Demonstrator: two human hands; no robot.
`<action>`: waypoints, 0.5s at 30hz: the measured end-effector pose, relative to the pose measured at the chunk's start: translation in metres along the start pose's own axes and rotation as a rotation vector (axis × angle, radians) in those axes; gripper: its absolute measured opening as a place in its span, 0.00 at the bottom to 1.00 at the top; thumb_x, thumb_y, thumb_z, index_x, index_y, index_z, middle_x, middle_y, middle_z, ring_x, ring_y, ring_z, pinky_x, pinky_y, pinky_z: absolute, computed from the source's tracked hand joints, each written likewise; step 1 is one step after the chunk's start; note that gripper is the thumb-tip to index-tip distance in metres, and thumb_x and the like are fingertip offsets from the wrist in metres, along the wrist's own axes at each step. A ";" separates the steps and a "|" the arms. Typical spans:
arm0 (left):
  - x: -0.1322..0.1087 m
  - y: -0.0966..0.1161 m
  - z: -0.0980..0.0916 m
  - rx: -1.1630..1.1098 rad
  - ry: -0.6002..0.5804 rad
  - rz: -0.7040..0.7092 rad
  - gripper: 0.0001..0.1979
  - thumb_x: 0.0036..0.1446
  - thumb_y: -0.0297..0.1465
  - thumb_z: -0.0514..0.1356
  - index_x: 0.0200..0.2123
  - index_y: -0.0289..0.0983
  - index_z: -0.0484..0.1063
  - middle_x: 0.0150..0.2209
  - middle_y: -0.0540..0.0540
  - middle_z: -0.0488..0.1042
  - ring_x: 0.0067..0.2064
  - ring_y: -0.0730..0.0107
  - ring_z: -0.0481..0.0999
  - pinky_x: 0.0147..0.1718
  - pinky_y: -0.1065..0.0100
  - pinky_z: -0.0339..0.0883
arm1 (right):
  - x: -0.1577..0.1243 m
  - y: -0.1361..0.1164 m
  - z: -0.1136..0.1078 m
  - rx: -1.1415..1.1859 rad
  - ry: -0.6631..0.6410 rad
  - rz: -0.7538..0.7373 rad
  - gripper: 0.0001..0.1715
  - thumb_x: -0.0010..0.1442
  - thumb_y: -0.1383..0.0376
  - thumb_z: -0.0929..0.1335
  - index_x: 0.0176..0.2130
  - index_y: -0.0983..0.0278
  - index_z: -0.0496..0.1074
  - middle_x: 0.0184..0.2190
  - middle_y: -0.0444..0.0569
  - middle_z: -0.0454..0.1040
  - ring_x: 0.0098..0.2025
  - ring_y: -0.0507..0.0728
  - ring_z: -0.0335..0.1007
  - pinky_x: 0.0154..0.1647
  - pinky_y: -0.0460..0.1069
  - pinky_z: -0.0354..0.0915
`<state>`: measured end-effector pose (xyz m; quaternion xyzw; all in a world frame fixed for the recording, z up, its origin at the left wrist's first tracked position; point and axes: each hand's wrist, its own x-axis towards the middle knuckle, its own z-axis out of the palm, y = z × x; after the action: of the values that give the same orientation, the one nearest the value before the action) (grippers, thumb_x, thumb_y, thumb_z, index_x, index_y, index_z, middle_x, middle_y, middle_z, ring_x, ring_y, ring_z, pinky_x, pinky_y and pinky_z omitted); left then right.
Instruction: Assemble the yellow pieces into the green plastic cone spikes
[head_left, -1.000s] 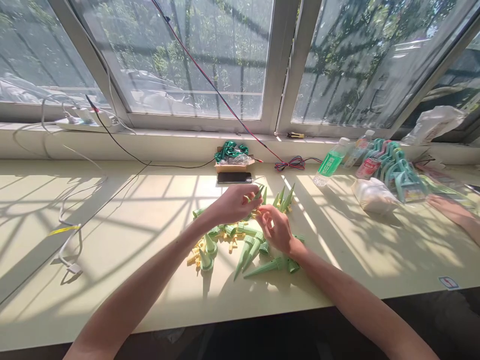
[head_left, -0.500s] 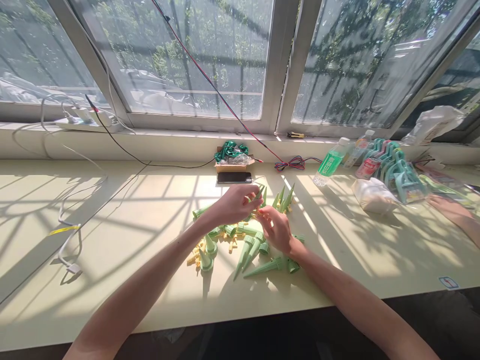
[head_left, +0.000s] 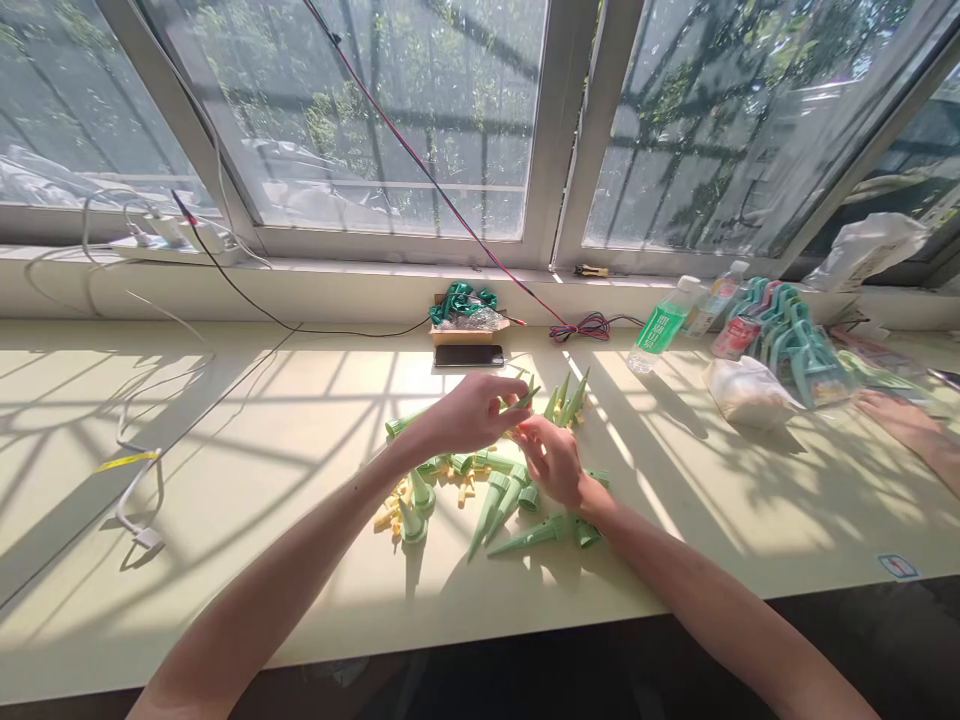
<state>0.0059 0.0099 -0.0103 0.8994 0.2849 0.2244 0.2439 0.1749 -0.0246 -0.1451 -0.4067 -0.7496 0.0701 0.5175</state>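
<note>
My left hand (head_left: 480,410) pinches a green plastic spike (head_left: 528,397), its point tilted up to the right. Right beside it, my right hand (head_left: 551,455) has its fingers closed together near the spike's lower end. A bit of yellow shows by those fingertips, but I cannot make out what they grip. Under and around both hands lie loose green spikes (head_left: 513,500), green ribbed caps (head_left: 529,498) and small yellow plastic pieces (head_left: 465,488). Two green cones (head_left: 412,520) stand upright at the left of the pile. More upright spikes (head_left: 574,398) stand behind my right hand.
A black phone (head_left: 469,356) lies before a small box (head_left: 461,336) with green material. To the right are a green-labelled bottle (head_left: 660,325), a red can (head_left: 736,337), a white bag (head_left: 750,390) and teal hangers (head_left: 802,350). Another person's hand (head_left: 904,420) rests at far right.
The spike in my left hand has tipped over towards the right, and that hand has shifted slightly right. My right hand has stayed nearly in place.
</note>
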 end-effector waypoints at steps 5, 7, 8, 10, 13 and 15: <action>-0.001 0.002 0.000 0.012 -0.018 0.017 0.12 0.61 0.35 0.55 0.28 0.36 0.70 0.20 0.54 0.61 0.21 0.79 0.57 0.22 0.74 0.50 | 0.000 0.000 -0.001 -0.018 0.008 0.039 0.06 0.66 0.65 0.63 0.35 0.62 0.66 0.24 0.40 0.66 0.23 0.49 0.59 0.25 0.45 0.58; -0.001 0.001 0.000 0.019 -0.026 0.032 0.12 0.62 0.35 0.55 0.28 0.36 0.71 0.20 0.54 0.62 0.21 0.79 0.57 0.22 0.73 0.50 | 0.000 -0.001 -0.001 -0.026 0.011 0.049 0.06 0.65 0.65 0.64 0.34 0.62 0.66 0.23 0.40 0.65 0.22 0.49 0.58 0.25 0.45 0.58; -0.001 0.001 0.000 0.020 -0.031 0.045 0.12 0.62 0.35 0.55 0.28 0.36 0.71 0.20 0.53 0.63 0.22 0.78 0.58 0.22 0.73 0.51 | 0.001 -0.001 -0.002 -0.030 0.014 0.051 0.06 0.65 0.65 0.64 0.33 0.62 0.66 0.22 0.40 0.65 0.22 0.49 0.58 0.24 0.45 0.58; -0.001 0.000 0.000 0.022 -0.043 0.072 0.13 0.62 0.35 0.54 0.29 0.36 0.71 0.21 0.53 0.66 0.23 0.78 0.61 0.23 0.73 0.52 | 0.001 -0.002 -0.002 -0.038 0.025 0.053 0.06 0.64 0.65 0.64 0.33 0.62 0.65 0.22 0.40 0.64 0.22 0.49 0.57 0.24 0.45 0.57; -0.001 -0.002 -0.001 0.033 -0.059 0.092 0.12 0.63 0.35 0.54 0.31 0.36 0.72 0.24 0.51 0.69 0.24 0.76 0.64 0.24 0.73 0.54 | 0.002 -0.004 -0.003 -0.050 0.044 0.060 0.06 0.64 0.65 0.64 0.33 0.62 0.65 0.22 0.40 0.65 0.22 0.49 0.57 0.23 0.45 0.57; -0.001 -0.002 -0.001 0.043 -0.062 0.092 0.12 0.63 0.35 0.53 0.32 0.36 0.72 0.26 0.50 0.71 0.25 0.76 0.65 0.24 0.72 0.55 | 0.003 -0.005 -0.003 -0.059 0.062 0.072 0.06 0.64 0.65 0.64 0.33 0.62 0.65 0.22 0.40 0.65 0.22 0.49 0.57 0.23 0.45 0.57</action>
<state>0.0043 0.0114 -0.0114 0.9232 0.2404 0.2010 0.2227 0.1741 -0.0266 -0.1388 -0.4504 -0.7200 0.0538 0.5251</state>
